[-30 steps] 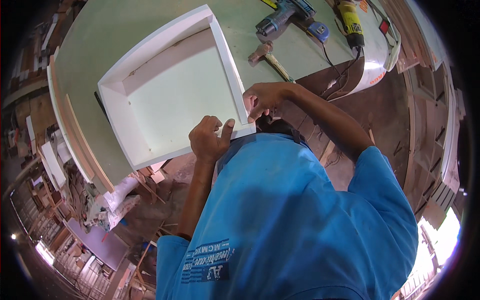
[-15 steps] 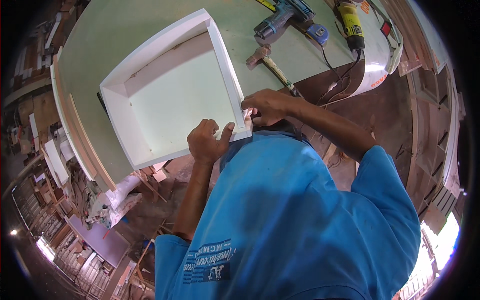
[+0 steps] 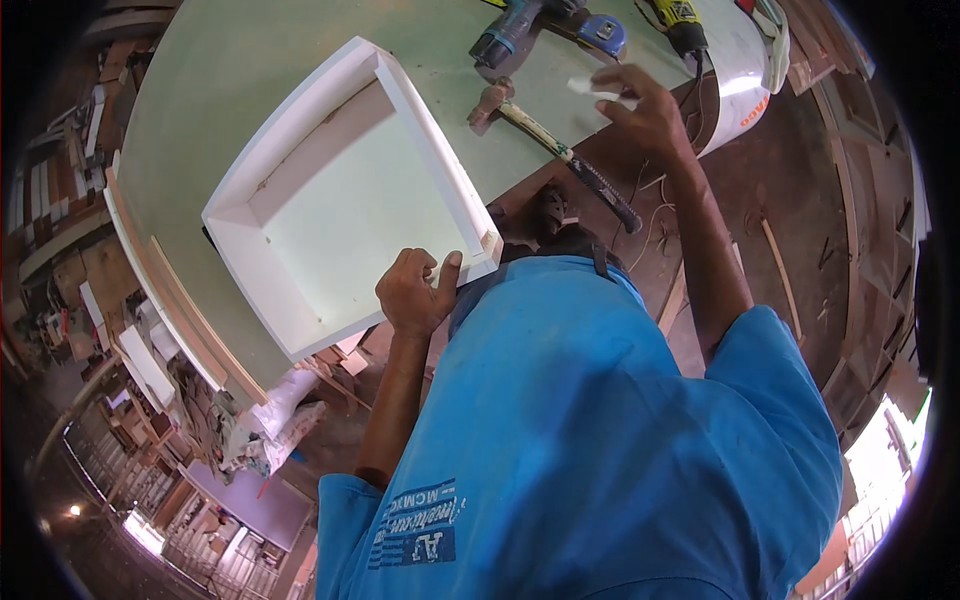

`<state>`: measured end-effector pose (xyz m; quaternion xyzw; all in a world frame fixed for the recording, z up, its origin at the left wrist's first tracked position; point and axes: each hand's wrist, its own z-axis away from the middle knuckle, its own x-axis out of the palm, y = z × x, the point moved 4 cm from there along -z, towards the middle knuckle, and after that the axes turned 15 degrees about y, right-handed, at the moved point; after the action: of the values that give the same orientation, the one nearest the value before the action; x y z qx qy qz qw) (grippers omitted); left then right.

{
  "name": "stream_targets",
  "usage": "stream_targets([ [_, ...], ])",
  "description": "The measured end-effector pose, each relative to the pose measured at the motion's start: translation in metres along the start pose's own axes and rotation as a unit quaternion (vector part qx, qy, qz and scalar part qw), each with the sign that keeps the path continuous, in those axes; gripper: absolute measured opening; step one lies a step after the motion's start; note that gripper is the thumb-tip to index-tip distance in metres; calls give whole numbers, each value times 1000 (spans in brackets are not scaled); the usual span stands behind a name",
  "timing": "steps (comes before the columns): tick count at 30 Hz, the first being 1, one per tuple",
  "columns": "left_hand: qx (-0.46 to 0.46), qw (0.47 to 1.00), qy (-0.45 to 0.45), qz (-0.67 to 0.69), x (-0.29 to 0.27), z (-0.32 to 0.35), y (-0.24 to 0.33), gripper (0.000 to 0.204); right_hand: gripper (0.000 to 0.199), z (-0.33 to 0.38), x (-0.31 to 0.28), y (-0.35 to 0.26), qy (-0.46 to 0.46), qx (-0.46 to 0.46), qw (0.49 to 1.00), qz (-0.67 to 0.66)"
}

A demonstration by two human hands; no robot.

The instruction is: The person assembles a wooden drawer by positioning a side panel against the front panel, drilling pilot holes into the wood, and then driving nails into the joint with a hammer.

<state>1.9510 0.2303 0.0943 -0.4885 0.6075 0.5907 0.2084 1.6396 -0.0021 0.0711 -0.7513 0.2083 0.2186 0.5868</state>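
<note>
A white open drawer box [image 3: 228, 235] lies at the near edge of the green-topped table [image 3: 215, 90]. My left hand [image 3: 412, 290] grips its near wall close to the right corner, with the fingers over the rim and the thumb raised. Bare wood shows at that corner. My right hand [image 3: 650, 115] is lifted off the box, over the table's right part. A small white strip [image 3: 590, 88] is between its thumb and fingers, blurred. Below it lies a hammer [image 3: 535, 130], its dark grip sticking out past the table edge.
At the far side lie a cordless drill [image 3: 508, 35], a blue tape measure [image 3: 603, 33] and a yellow-green corded power tool [image 3: 683, 28]. Long wooden strips [image 3: 190, 310] run along the table's left edge. Shelving [image 3: 865, 200] stands at right.
My right hand has left the drawer box's corner and moved up and right, past the hammer, with the white strip. My left hand keeps its place on the near wall.
</note>
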Motion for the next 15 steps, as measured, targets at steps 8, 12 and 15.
stream_targets([
  [8,94,986,-141,-3,-1,-9,29,40,32,56,-6,-9,96,6,995,8],
  [12,87,981,-171,-37,19,-1,26,33,29,98,17,-26,-20,57,997,-54],
  [15,57,980,-186,-42,25,-3,28,31,27,114,23,-38,9,-3,999,-31],
])
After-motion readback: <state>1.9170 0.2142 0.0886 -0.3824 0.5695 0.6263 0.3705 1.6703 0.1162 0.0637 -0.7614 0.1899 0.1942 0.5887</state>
